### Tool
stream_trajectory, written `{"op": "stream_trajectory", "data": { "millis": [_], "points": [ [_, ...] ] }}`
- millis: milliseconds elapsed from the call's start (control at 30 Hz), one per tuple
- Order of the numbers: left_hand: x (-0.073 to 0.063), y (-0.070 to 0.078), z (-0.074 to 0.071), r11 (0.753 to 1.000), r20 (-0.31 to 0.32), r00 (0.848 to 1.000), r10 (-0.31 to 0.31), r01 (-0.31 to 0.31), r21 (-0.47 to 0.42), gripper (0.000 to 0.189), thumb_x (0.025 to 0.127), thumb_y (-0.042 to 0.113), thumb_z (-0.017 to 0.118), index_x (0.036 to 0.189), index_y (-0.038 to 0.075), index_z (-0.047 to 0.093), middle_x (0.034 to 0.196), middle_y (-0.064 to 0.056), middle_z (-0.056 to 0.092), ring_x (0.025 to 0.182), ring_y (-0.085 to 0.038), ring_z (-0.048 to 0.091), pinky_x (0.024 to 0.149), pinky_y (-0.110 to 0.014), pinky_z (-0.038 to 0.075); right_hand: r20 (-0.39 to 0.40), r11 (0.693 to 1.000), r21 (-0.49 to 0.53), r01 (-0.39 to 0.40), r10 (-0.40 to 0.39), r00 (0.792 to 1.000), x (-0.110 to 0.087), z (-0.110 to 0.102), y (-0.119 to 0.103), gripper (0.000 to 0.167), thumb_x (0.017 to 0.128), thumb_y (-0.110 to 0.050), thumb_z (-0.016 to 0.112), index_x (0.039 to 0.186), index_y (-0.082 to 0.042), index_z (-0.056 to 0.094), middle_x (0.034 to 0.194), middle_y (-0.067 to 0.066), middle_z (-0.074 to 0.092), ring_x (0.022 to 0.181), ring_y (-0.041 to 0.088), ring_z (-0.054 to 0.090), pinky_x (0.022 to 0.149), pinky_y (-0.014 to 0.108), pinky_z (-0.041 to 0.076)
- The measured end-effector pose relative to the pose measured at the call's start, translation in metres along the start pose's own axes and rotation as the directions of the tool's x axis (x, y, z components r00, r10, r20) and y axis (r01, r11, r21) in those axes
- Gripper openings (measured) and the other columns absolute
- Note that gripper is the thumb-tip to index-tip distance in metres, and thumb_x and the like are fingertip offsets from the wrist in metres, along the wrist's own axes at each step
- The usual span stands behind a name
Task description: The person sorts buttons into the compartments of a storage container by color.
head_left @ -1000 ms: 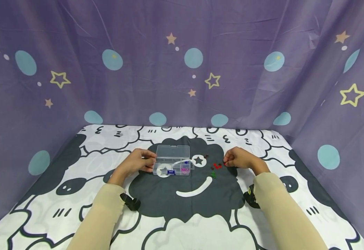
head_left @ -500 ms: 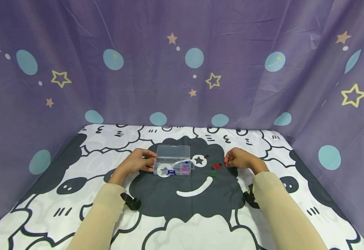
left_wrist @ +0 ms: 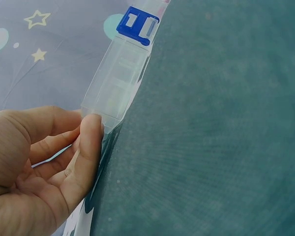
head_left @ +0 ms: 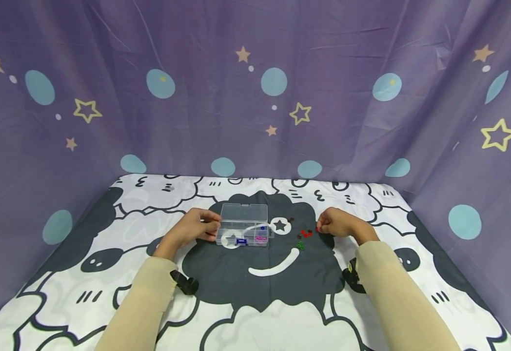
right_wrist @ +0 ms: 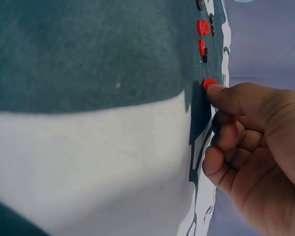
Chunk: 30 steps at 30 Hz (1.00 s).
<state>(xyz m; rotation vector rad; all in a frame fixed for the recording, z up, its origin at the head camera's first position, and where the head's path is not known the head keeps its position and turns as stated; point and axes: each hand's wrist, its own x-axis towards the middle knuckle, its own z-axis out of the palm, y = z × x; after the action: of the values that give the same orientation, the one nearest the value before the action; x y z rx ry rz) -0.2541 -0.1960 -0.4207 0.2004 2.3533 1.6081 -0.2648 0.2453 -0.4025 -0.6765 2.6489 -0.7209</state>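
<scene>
A clear plastic compartment box (head_left: 243, 213) stands on the cloth with its lid raised at the back. My left hand (head_left: 194, 226) holds the box's left end; in the left wrist view its fingertips meet the corner, below a blue latch (left_wrist: 137, 27). Inside the box, pink pieces (head_left: 261, 239) lie at the right front and a small blue piece (head_left: 262, 228) behind them. To the right, my right hand (head_left: 338, 223) pinches a red button (right_wrist: 210, 83) low over the cloth. More red buttons (head_left: 304, 234) and a few dark brown buttons (head_left: 291, 220) are scattered just left of that hand.
Several small green pieces (head_left: 300, 245) lie on the cloth in front of the red buttons. A patterned sheep cloth (head_left: 268, 326) covers the table. A purple curtain (head_left: 220, 122) hangs behind and at both sides.
</scene>
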Motion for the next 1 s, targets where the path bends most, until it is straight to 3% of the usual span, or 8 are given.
{"op": "stream_trajectory", "data": {
  "millis": [567, 1000],
  "points": [
    [0.000, -0.001, 0.000, 1.000, 0.007, 1.000, -0.002, 0.002, -0.008, 0.029, 0.099, 0.000, 0.064, 0.128, -0.008, 0.064, 0.111, -0.020, 0.062, 0.079, -0.020, 0.071, 0.071, -0.036, 0.066, -0.045, 0.997, -0.012, 0.070, -0.071, 0.996, 0.010, 0.003, -0.016, 0.012, 0.099, -0.002, 0.061, 0.089, -0.002, 0.069, 0.069, -0.005, 0.053, 0.065, 0.011, 0.047, 0.063, 0.026, 0.041],
    [0.001, -0.003, 0.001, 1.000, 0.000, 1.000, 0.002, -0.002, -0.011, 0.032, 0.100, 0.000, 0.064, 0.130, -0.009, 0.062, 0.110, -0.018, 0.062, 0.078, -0.019, 0.069, 0.069, -0.036, 0.066, -0.029, 0.993, 0.020, 0.113, -0.113, 0.993, 0.026, 0.007, -0.040, 0.014, 0.102, -0.003, 0.059, 0.093, 0.001, 0.069, 0.068, -0.003, 0.052, 0.059, 0.011, 0.043, 0.060, 0.026, 0.041]
  ]
}}
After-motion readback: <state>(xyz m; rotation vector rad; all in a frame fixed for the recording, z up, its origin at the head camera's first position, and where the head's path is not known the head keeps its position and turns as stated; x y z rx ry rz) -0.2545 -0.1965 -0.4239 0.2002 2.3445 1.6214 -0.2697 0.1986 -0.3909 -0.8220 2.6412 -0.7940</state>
